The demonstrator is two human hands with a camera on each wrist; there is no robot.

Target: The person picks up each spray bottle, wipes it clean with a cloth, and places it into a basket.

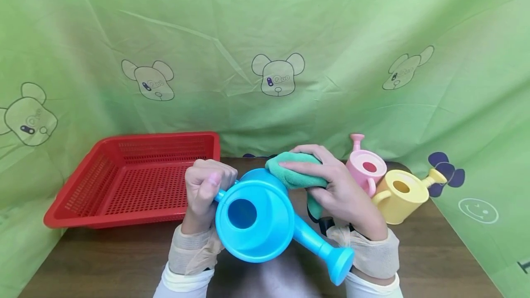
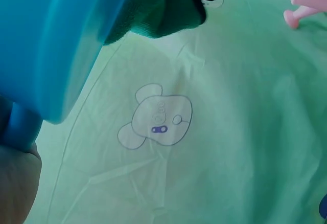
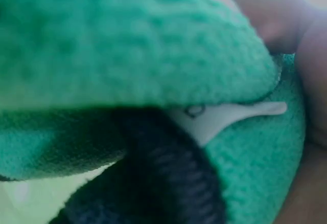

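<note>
The left hand (image 1: pixel 209 190) is curled tight around the handle (image 1: pixel 221 195) of a blue watering can (image 1: pixel 269 231). The can is just right of that grip, between the two hands, with its round top and its hole facing up at the head camera. Its long spout (image 1: pixel 311 237) goes away from the left grip and comes down near the right wrist. The right hand (image 1: pixel 341 192) holds a soft green cloth (image 1: pixel 295 176), with fingers bent over it and the thumb by its lower side. That cloth touches the side of the blue can, on the far side from the person, and a bit of it hangs down under the right grip. A red basket (image 1: pixel 145 192) full of little holes sits to the left of the left grip. Just past the right grip, on its right side, is a small pink watering can (image 1: pixel 359 174). A yellow watering can (image 1: pixel 403 203) is farther right, close beside the pink one. The brown table (image 1: pixel 439 252) is below both grips, and a green curtain (image 1: pixel 215 22) with animal faces hangs behind them.
</note>
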